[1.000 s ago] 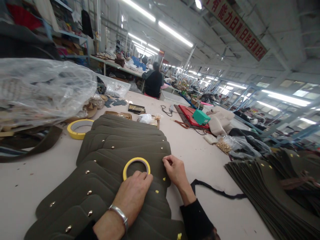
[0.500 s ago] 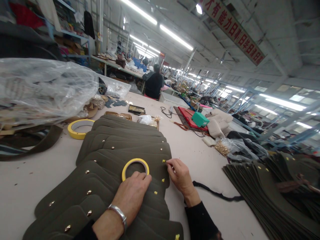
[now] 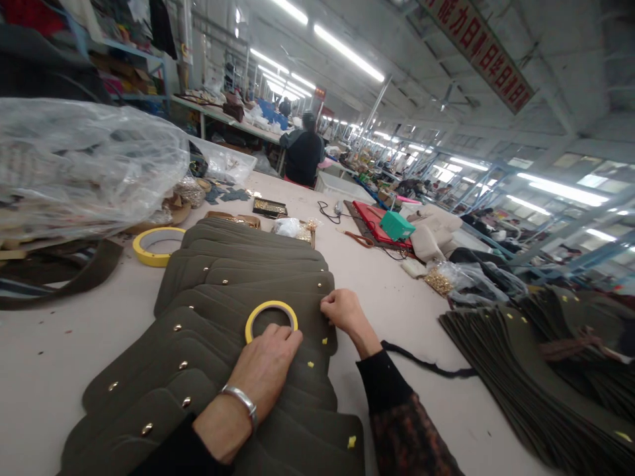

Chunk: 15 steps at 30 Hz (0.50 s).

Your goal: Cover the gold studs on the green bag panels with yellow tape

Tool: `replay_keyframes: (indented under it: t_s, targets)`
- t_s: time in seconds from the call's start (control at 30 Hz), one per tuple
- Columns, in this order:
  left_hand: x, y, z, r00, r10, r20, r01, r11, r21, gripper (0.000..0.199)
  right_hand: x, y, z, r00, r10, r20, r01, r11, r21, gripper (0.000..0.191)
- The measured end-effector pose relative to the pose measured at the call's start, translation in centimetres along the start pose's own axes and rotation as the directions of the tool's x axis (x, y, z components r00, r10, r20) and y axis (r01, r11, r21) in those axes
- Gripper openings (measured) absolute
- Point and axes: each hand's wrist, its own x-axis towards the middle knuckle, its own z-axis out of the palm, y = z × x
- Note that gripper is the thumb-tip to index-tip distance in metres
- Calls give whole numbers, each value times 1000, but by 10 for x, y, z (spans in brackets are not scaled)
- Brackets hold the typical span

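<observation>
Olive-green fabric panels (image 3: 213, 344) lie fanned in an overlapping stack before me, with gold studs (image 3: 186, 401) along the left and small yellow tape bits (image 3: 352, 441) along the right. My left hand (image 3: 270, 360), wearing a silver bangle (image 3: 241, 400), rests on the stack with its fingers closed on the near rim of a roll of yellow tape (image 3: 251, 317). At the stack's right edge, my right hand (image 3: 346, 311) is closed, fingertips pinched together against a panel. Whatever lies between those fingertips is hidden.
A second yellow tape roll (image 3: 151, 256) lies left, near a large plastic bag (image 3: 89, 165). Boxes of small studs (image 3: 270, 207) stand behind the stack. More olive panels (image 3: 520, 370), tied in bundles, lie right, beside a black strap (image 3: 426, 367). A person (image 3: 303, 155) sits further back.
My right hand has moved slightly up and left onto the panel edge, covering the yellow bit that showed beside its fingertips. My left hand stays on the tape roll. The view has shifted slightly.
</observation>
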Motion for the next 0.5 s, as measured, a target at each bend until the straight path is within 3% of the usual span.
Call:
replay_keyframes:
  t_s: [0.13,0.23,0.4,0.5]
  targets:
    - [0,-1,1,999,22,-23,-22,1000,14,28,6,3,11,989,148,3,-147,981,129,23]
    - [0,-1,1,999,36,-40,-35,999,23,27,6,3,11,987,161,-11,-157,974,166,25]
    - [-2,-4,0,994,59,-91,-57,998,29,25,-6,-8,-5,993,2,-118,9,996,90,15]
    - [-3,-8,-4,988,52,-145,-48,998,29,24,-16,-21,-8,966,-160,-206,169,985,31,17]
